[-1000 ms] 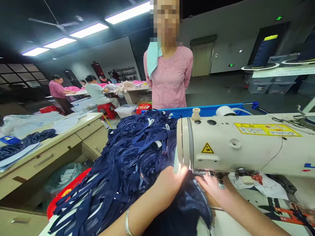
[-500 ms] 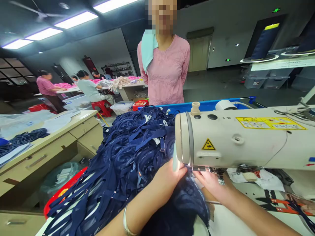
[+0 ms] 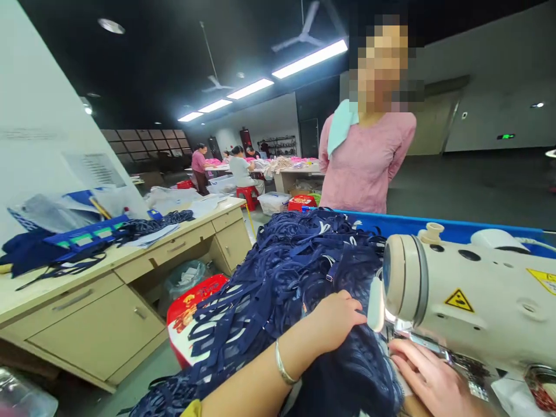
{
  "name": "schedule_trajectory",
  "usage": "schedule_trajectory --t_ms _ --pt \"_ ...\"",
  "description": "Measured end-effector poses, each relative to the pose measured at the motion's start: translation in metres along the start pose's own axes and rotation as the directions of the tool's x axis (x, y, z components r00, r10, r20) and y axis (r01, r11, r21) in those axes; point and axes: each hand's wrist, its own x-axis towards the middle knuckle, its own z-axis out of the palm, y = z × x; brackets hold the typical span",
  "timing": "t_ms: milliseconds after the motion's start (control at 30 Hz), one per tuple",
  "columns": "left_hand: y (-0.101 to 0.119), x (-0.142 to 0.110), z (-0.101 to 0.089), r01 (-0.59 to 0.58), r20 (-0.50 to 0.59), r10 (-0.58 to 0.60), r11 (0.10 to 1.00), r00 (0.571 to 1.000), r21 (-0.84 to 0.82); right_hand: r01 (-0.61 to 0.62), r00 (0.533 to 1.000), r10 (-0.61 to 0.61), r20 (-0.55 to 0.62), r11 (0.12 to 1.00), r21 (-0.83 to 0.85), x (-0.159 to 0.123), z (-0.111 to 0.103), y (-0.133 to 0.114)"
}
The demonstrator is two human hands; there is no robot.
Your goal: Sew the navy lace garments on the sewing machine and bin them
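Observation:
A big heap of navy blue lace garments with straps lies in front of me, left of a cream sewing machine. My left hand, a silver bangle on its wrist, rests with curled fingers on the navy fabric beside the machine's head. My right hand lies under the machine head by the needle area, fingers stretched flat on the fabric. The needle itself is hidden behind the machine's lamp.
A person in a pink top stands just behind the heap, by a blue bin edge. At left are a beige desk with drawers and a red basket on the floor. Other people work at far tables.
The view has swung left and tilted: the machine now sits at the right edge and the desk fills the left. Both hands stay on the navy fabric at the machine head.

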Motion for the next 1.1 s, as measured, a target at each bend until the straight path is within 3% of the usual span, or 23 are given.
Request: schedule_trajectory --t_ms 100,200,333,433,633,767,867,1000,1100 --pt "0.012 -0.009 0.0 0.019 -0.047 -0.023 0.997 0.999 -0.077 0.125 0.987 -0.124 0.105 0.992 0.0 0.007 -0.01 -0.011" --pt "0.035 -0.029 0.002 0.17 -0.143 -0.187 0.978 0.972 -0.125 0.229 0.963 -0.228 0.147 0.973 0.012 0.009 -0.006 -0.018" --pt "0.047 -0.058 0.017 0.271 -0.019 -0.281 0.94 0.96 -0.209 0.236 0.97 -0.234 0.069 0.972 -0.018 0.006 0.016 -0.02" --pt "0.032 -0.069 0.025 0.282 0.055 -0.276 0.941 0.959 -0.185 0.18 0.98 -0.178 0.083 0.984 -0.012 0.004 0.03 -0.02" --pt "-0.008 -0.069 0.009 0.365 -0.03 -0.365 0.931 0.931 0.01 0.021 0.973 -0.018 0.231 1.0 -0.01 0.018 0.036 -0.043" --pt "-0.032 -0.06 -0.003 0.378 0.062 -0.388 0.917 0.92 0.129 -0.084 0.966 0.083 0.245 0.996 -0.006 0.032 0.029 -0.06" --pt "-0.041 -0.056 -0.013 0.358 0.127 -0.39 0.909 0.912 0.214 -0.091 0.959 0.085 0.27 0.996 0.012 0.034 0.023 -0.064" --pt "-0.016 -0.05 -0.022 0.331 0.059 -0.365 0.893 0.929 0.306 -0.065 0.966 0.059 0.252 0.998 0.016 0.031 0.019 -0.064" --pt "0.019 -0.027 -0.016 0.438 -0.092 -0.428 0.872 0.899 0.221 -0.046 0.977 0.043 0.21 0.999 0.01 0.031 0.021 -0.065"
